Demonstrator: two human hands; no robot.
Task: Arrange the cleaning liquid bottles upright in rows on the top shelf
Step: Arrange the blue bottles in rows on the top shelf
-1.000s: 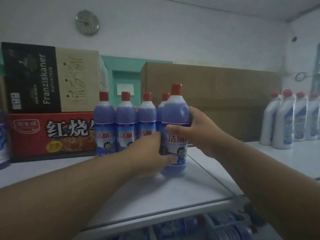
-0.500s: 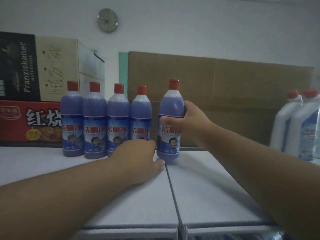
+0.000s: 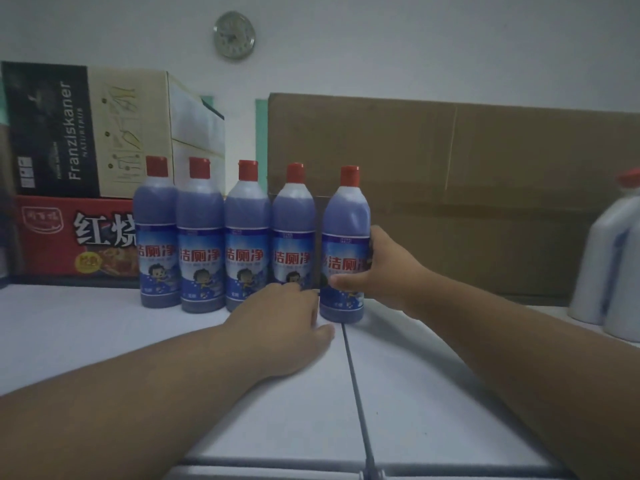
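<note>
**A:** Where are the bottles and hands?

**B:** Five purple toilet cleaner bottles, red-capped, stand upright in a row on the white top shelf [image 3: 104, 341], around the centre of view. The right hand [image 3: 384, 268] has its grip wrapped round the fifth bottle [image 3: 344, 237] at 3 o'clock in the row, thumb across the label, fingers behind. The left hand [image 3: 287, 327] lies flat, fingers relaxed, holding nothing, at 6 o'clock from the fourth bottle [image 3: 293, 230].

**A:** What might go wrong?

**B:** I'd guess the held bottle, standing just beside the seam [image 3: 353, 375] between two shelf panels, could rock or tip if its base catches there. Shoving it leftward could also knock its neighbours, which stand close together.

**A:** Any writing?

**B:** Each label reads 洁厕净. At 10 o'clock, a carton [image 3: 86, 129] says "Franziskaner"; beneath it, a red box [image 3: 69, 237] shows 红烧. White bottles [image 3: 609, 265] at 3 o'clock are too blurred to read. A round wall clock [image 3: 234, 35] hangs at 12.
</note>
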